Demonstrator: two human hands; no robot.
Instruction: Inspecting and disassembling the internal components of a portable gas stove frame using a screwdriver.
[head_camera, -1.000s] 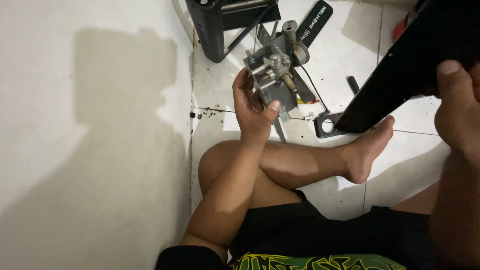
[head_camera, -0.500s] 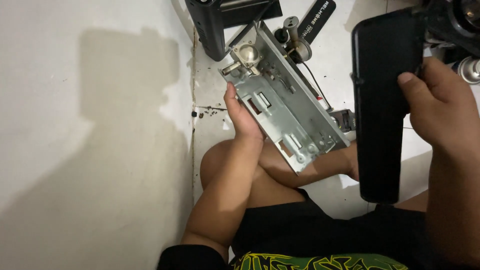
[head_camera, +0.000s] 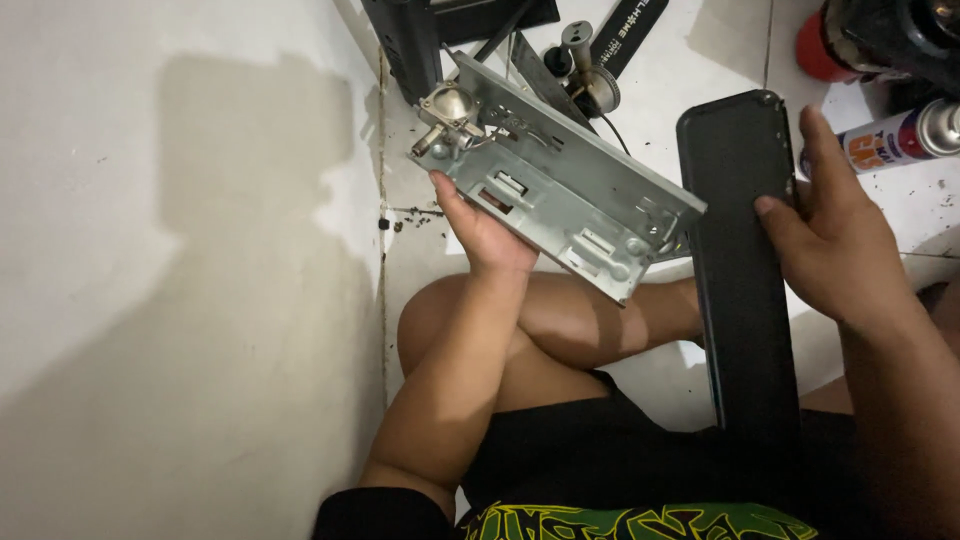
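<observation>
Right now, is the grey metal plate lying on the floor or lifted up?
Lifted up. The left hand holds the grey metal plate tilted in the air, above the knee and the tiled floor.

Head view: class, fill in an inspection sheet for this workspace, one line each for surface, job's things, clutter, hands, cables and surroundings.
Surface: white tiled floor, dark specks by the grout line.
Job's things: grey metal plate with a brass-coloured fitting at one end; long black panel.
Clutter: spray can, red container, black frame parts.
Hands: left hand grips the plate; right hand grips the panel.
Cables: thin black wire on the floor.
Surroundings: white wall at left.
</observation>
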